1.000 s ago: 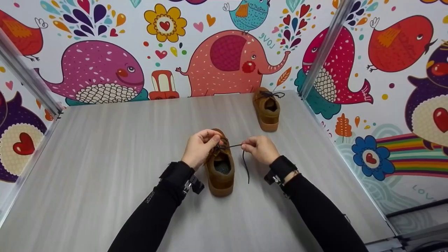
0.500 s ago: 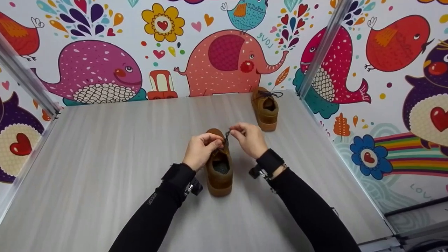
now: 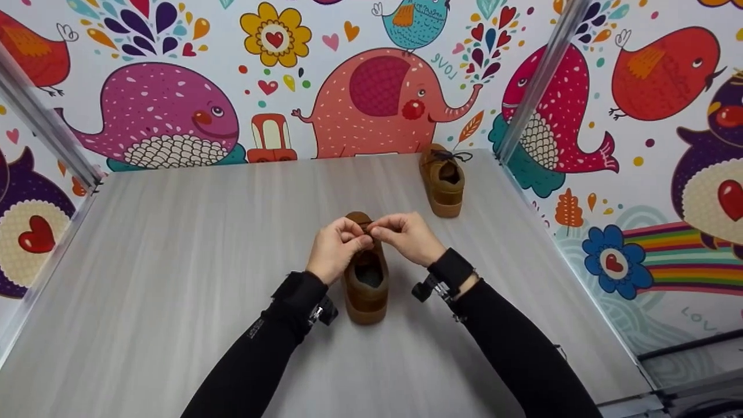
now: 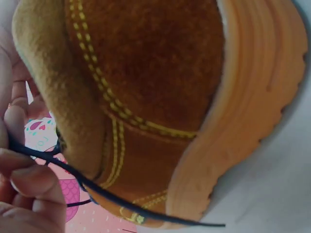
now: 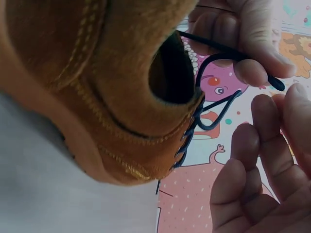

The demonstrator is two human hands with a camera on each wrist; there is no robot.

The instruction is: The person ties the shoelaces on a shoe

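A brown suede shoe (image 3: 367, 290) stands on the board, toe pointing away, its dark shoelace (image 5: 214, 127) looped above the tongue. My left hand (image 3: 334, 249) pinches the shoelace between thumb and index finger; in the left wrist view, a loose lace end hangs along the shoe's side. My right hand (image 3: 409, 238) meets the left fingertips over the laces, thumb and index finger drawn together at the lace. In the right wrist view, a bent piece of lace pokes out of the left fingers towards the right hand (image 5: 267, 170). The fingers partly hide the knot.
A second brown shoe (image 3: 444, 183), its lace tied in a bow, stands at the back right by the wall. Pale wood-grain board (image 3: 191, 244) surrounds both shoes. Printed cartoon panels (image 3: 371, 104) with metal posts (image 3: 540, 81) enclose the back and sides.
My right hand had drawn a lace out to the right, then carried it up and over beside the toe. Now it is back against the left fingertips. The left hand stays almost in place.
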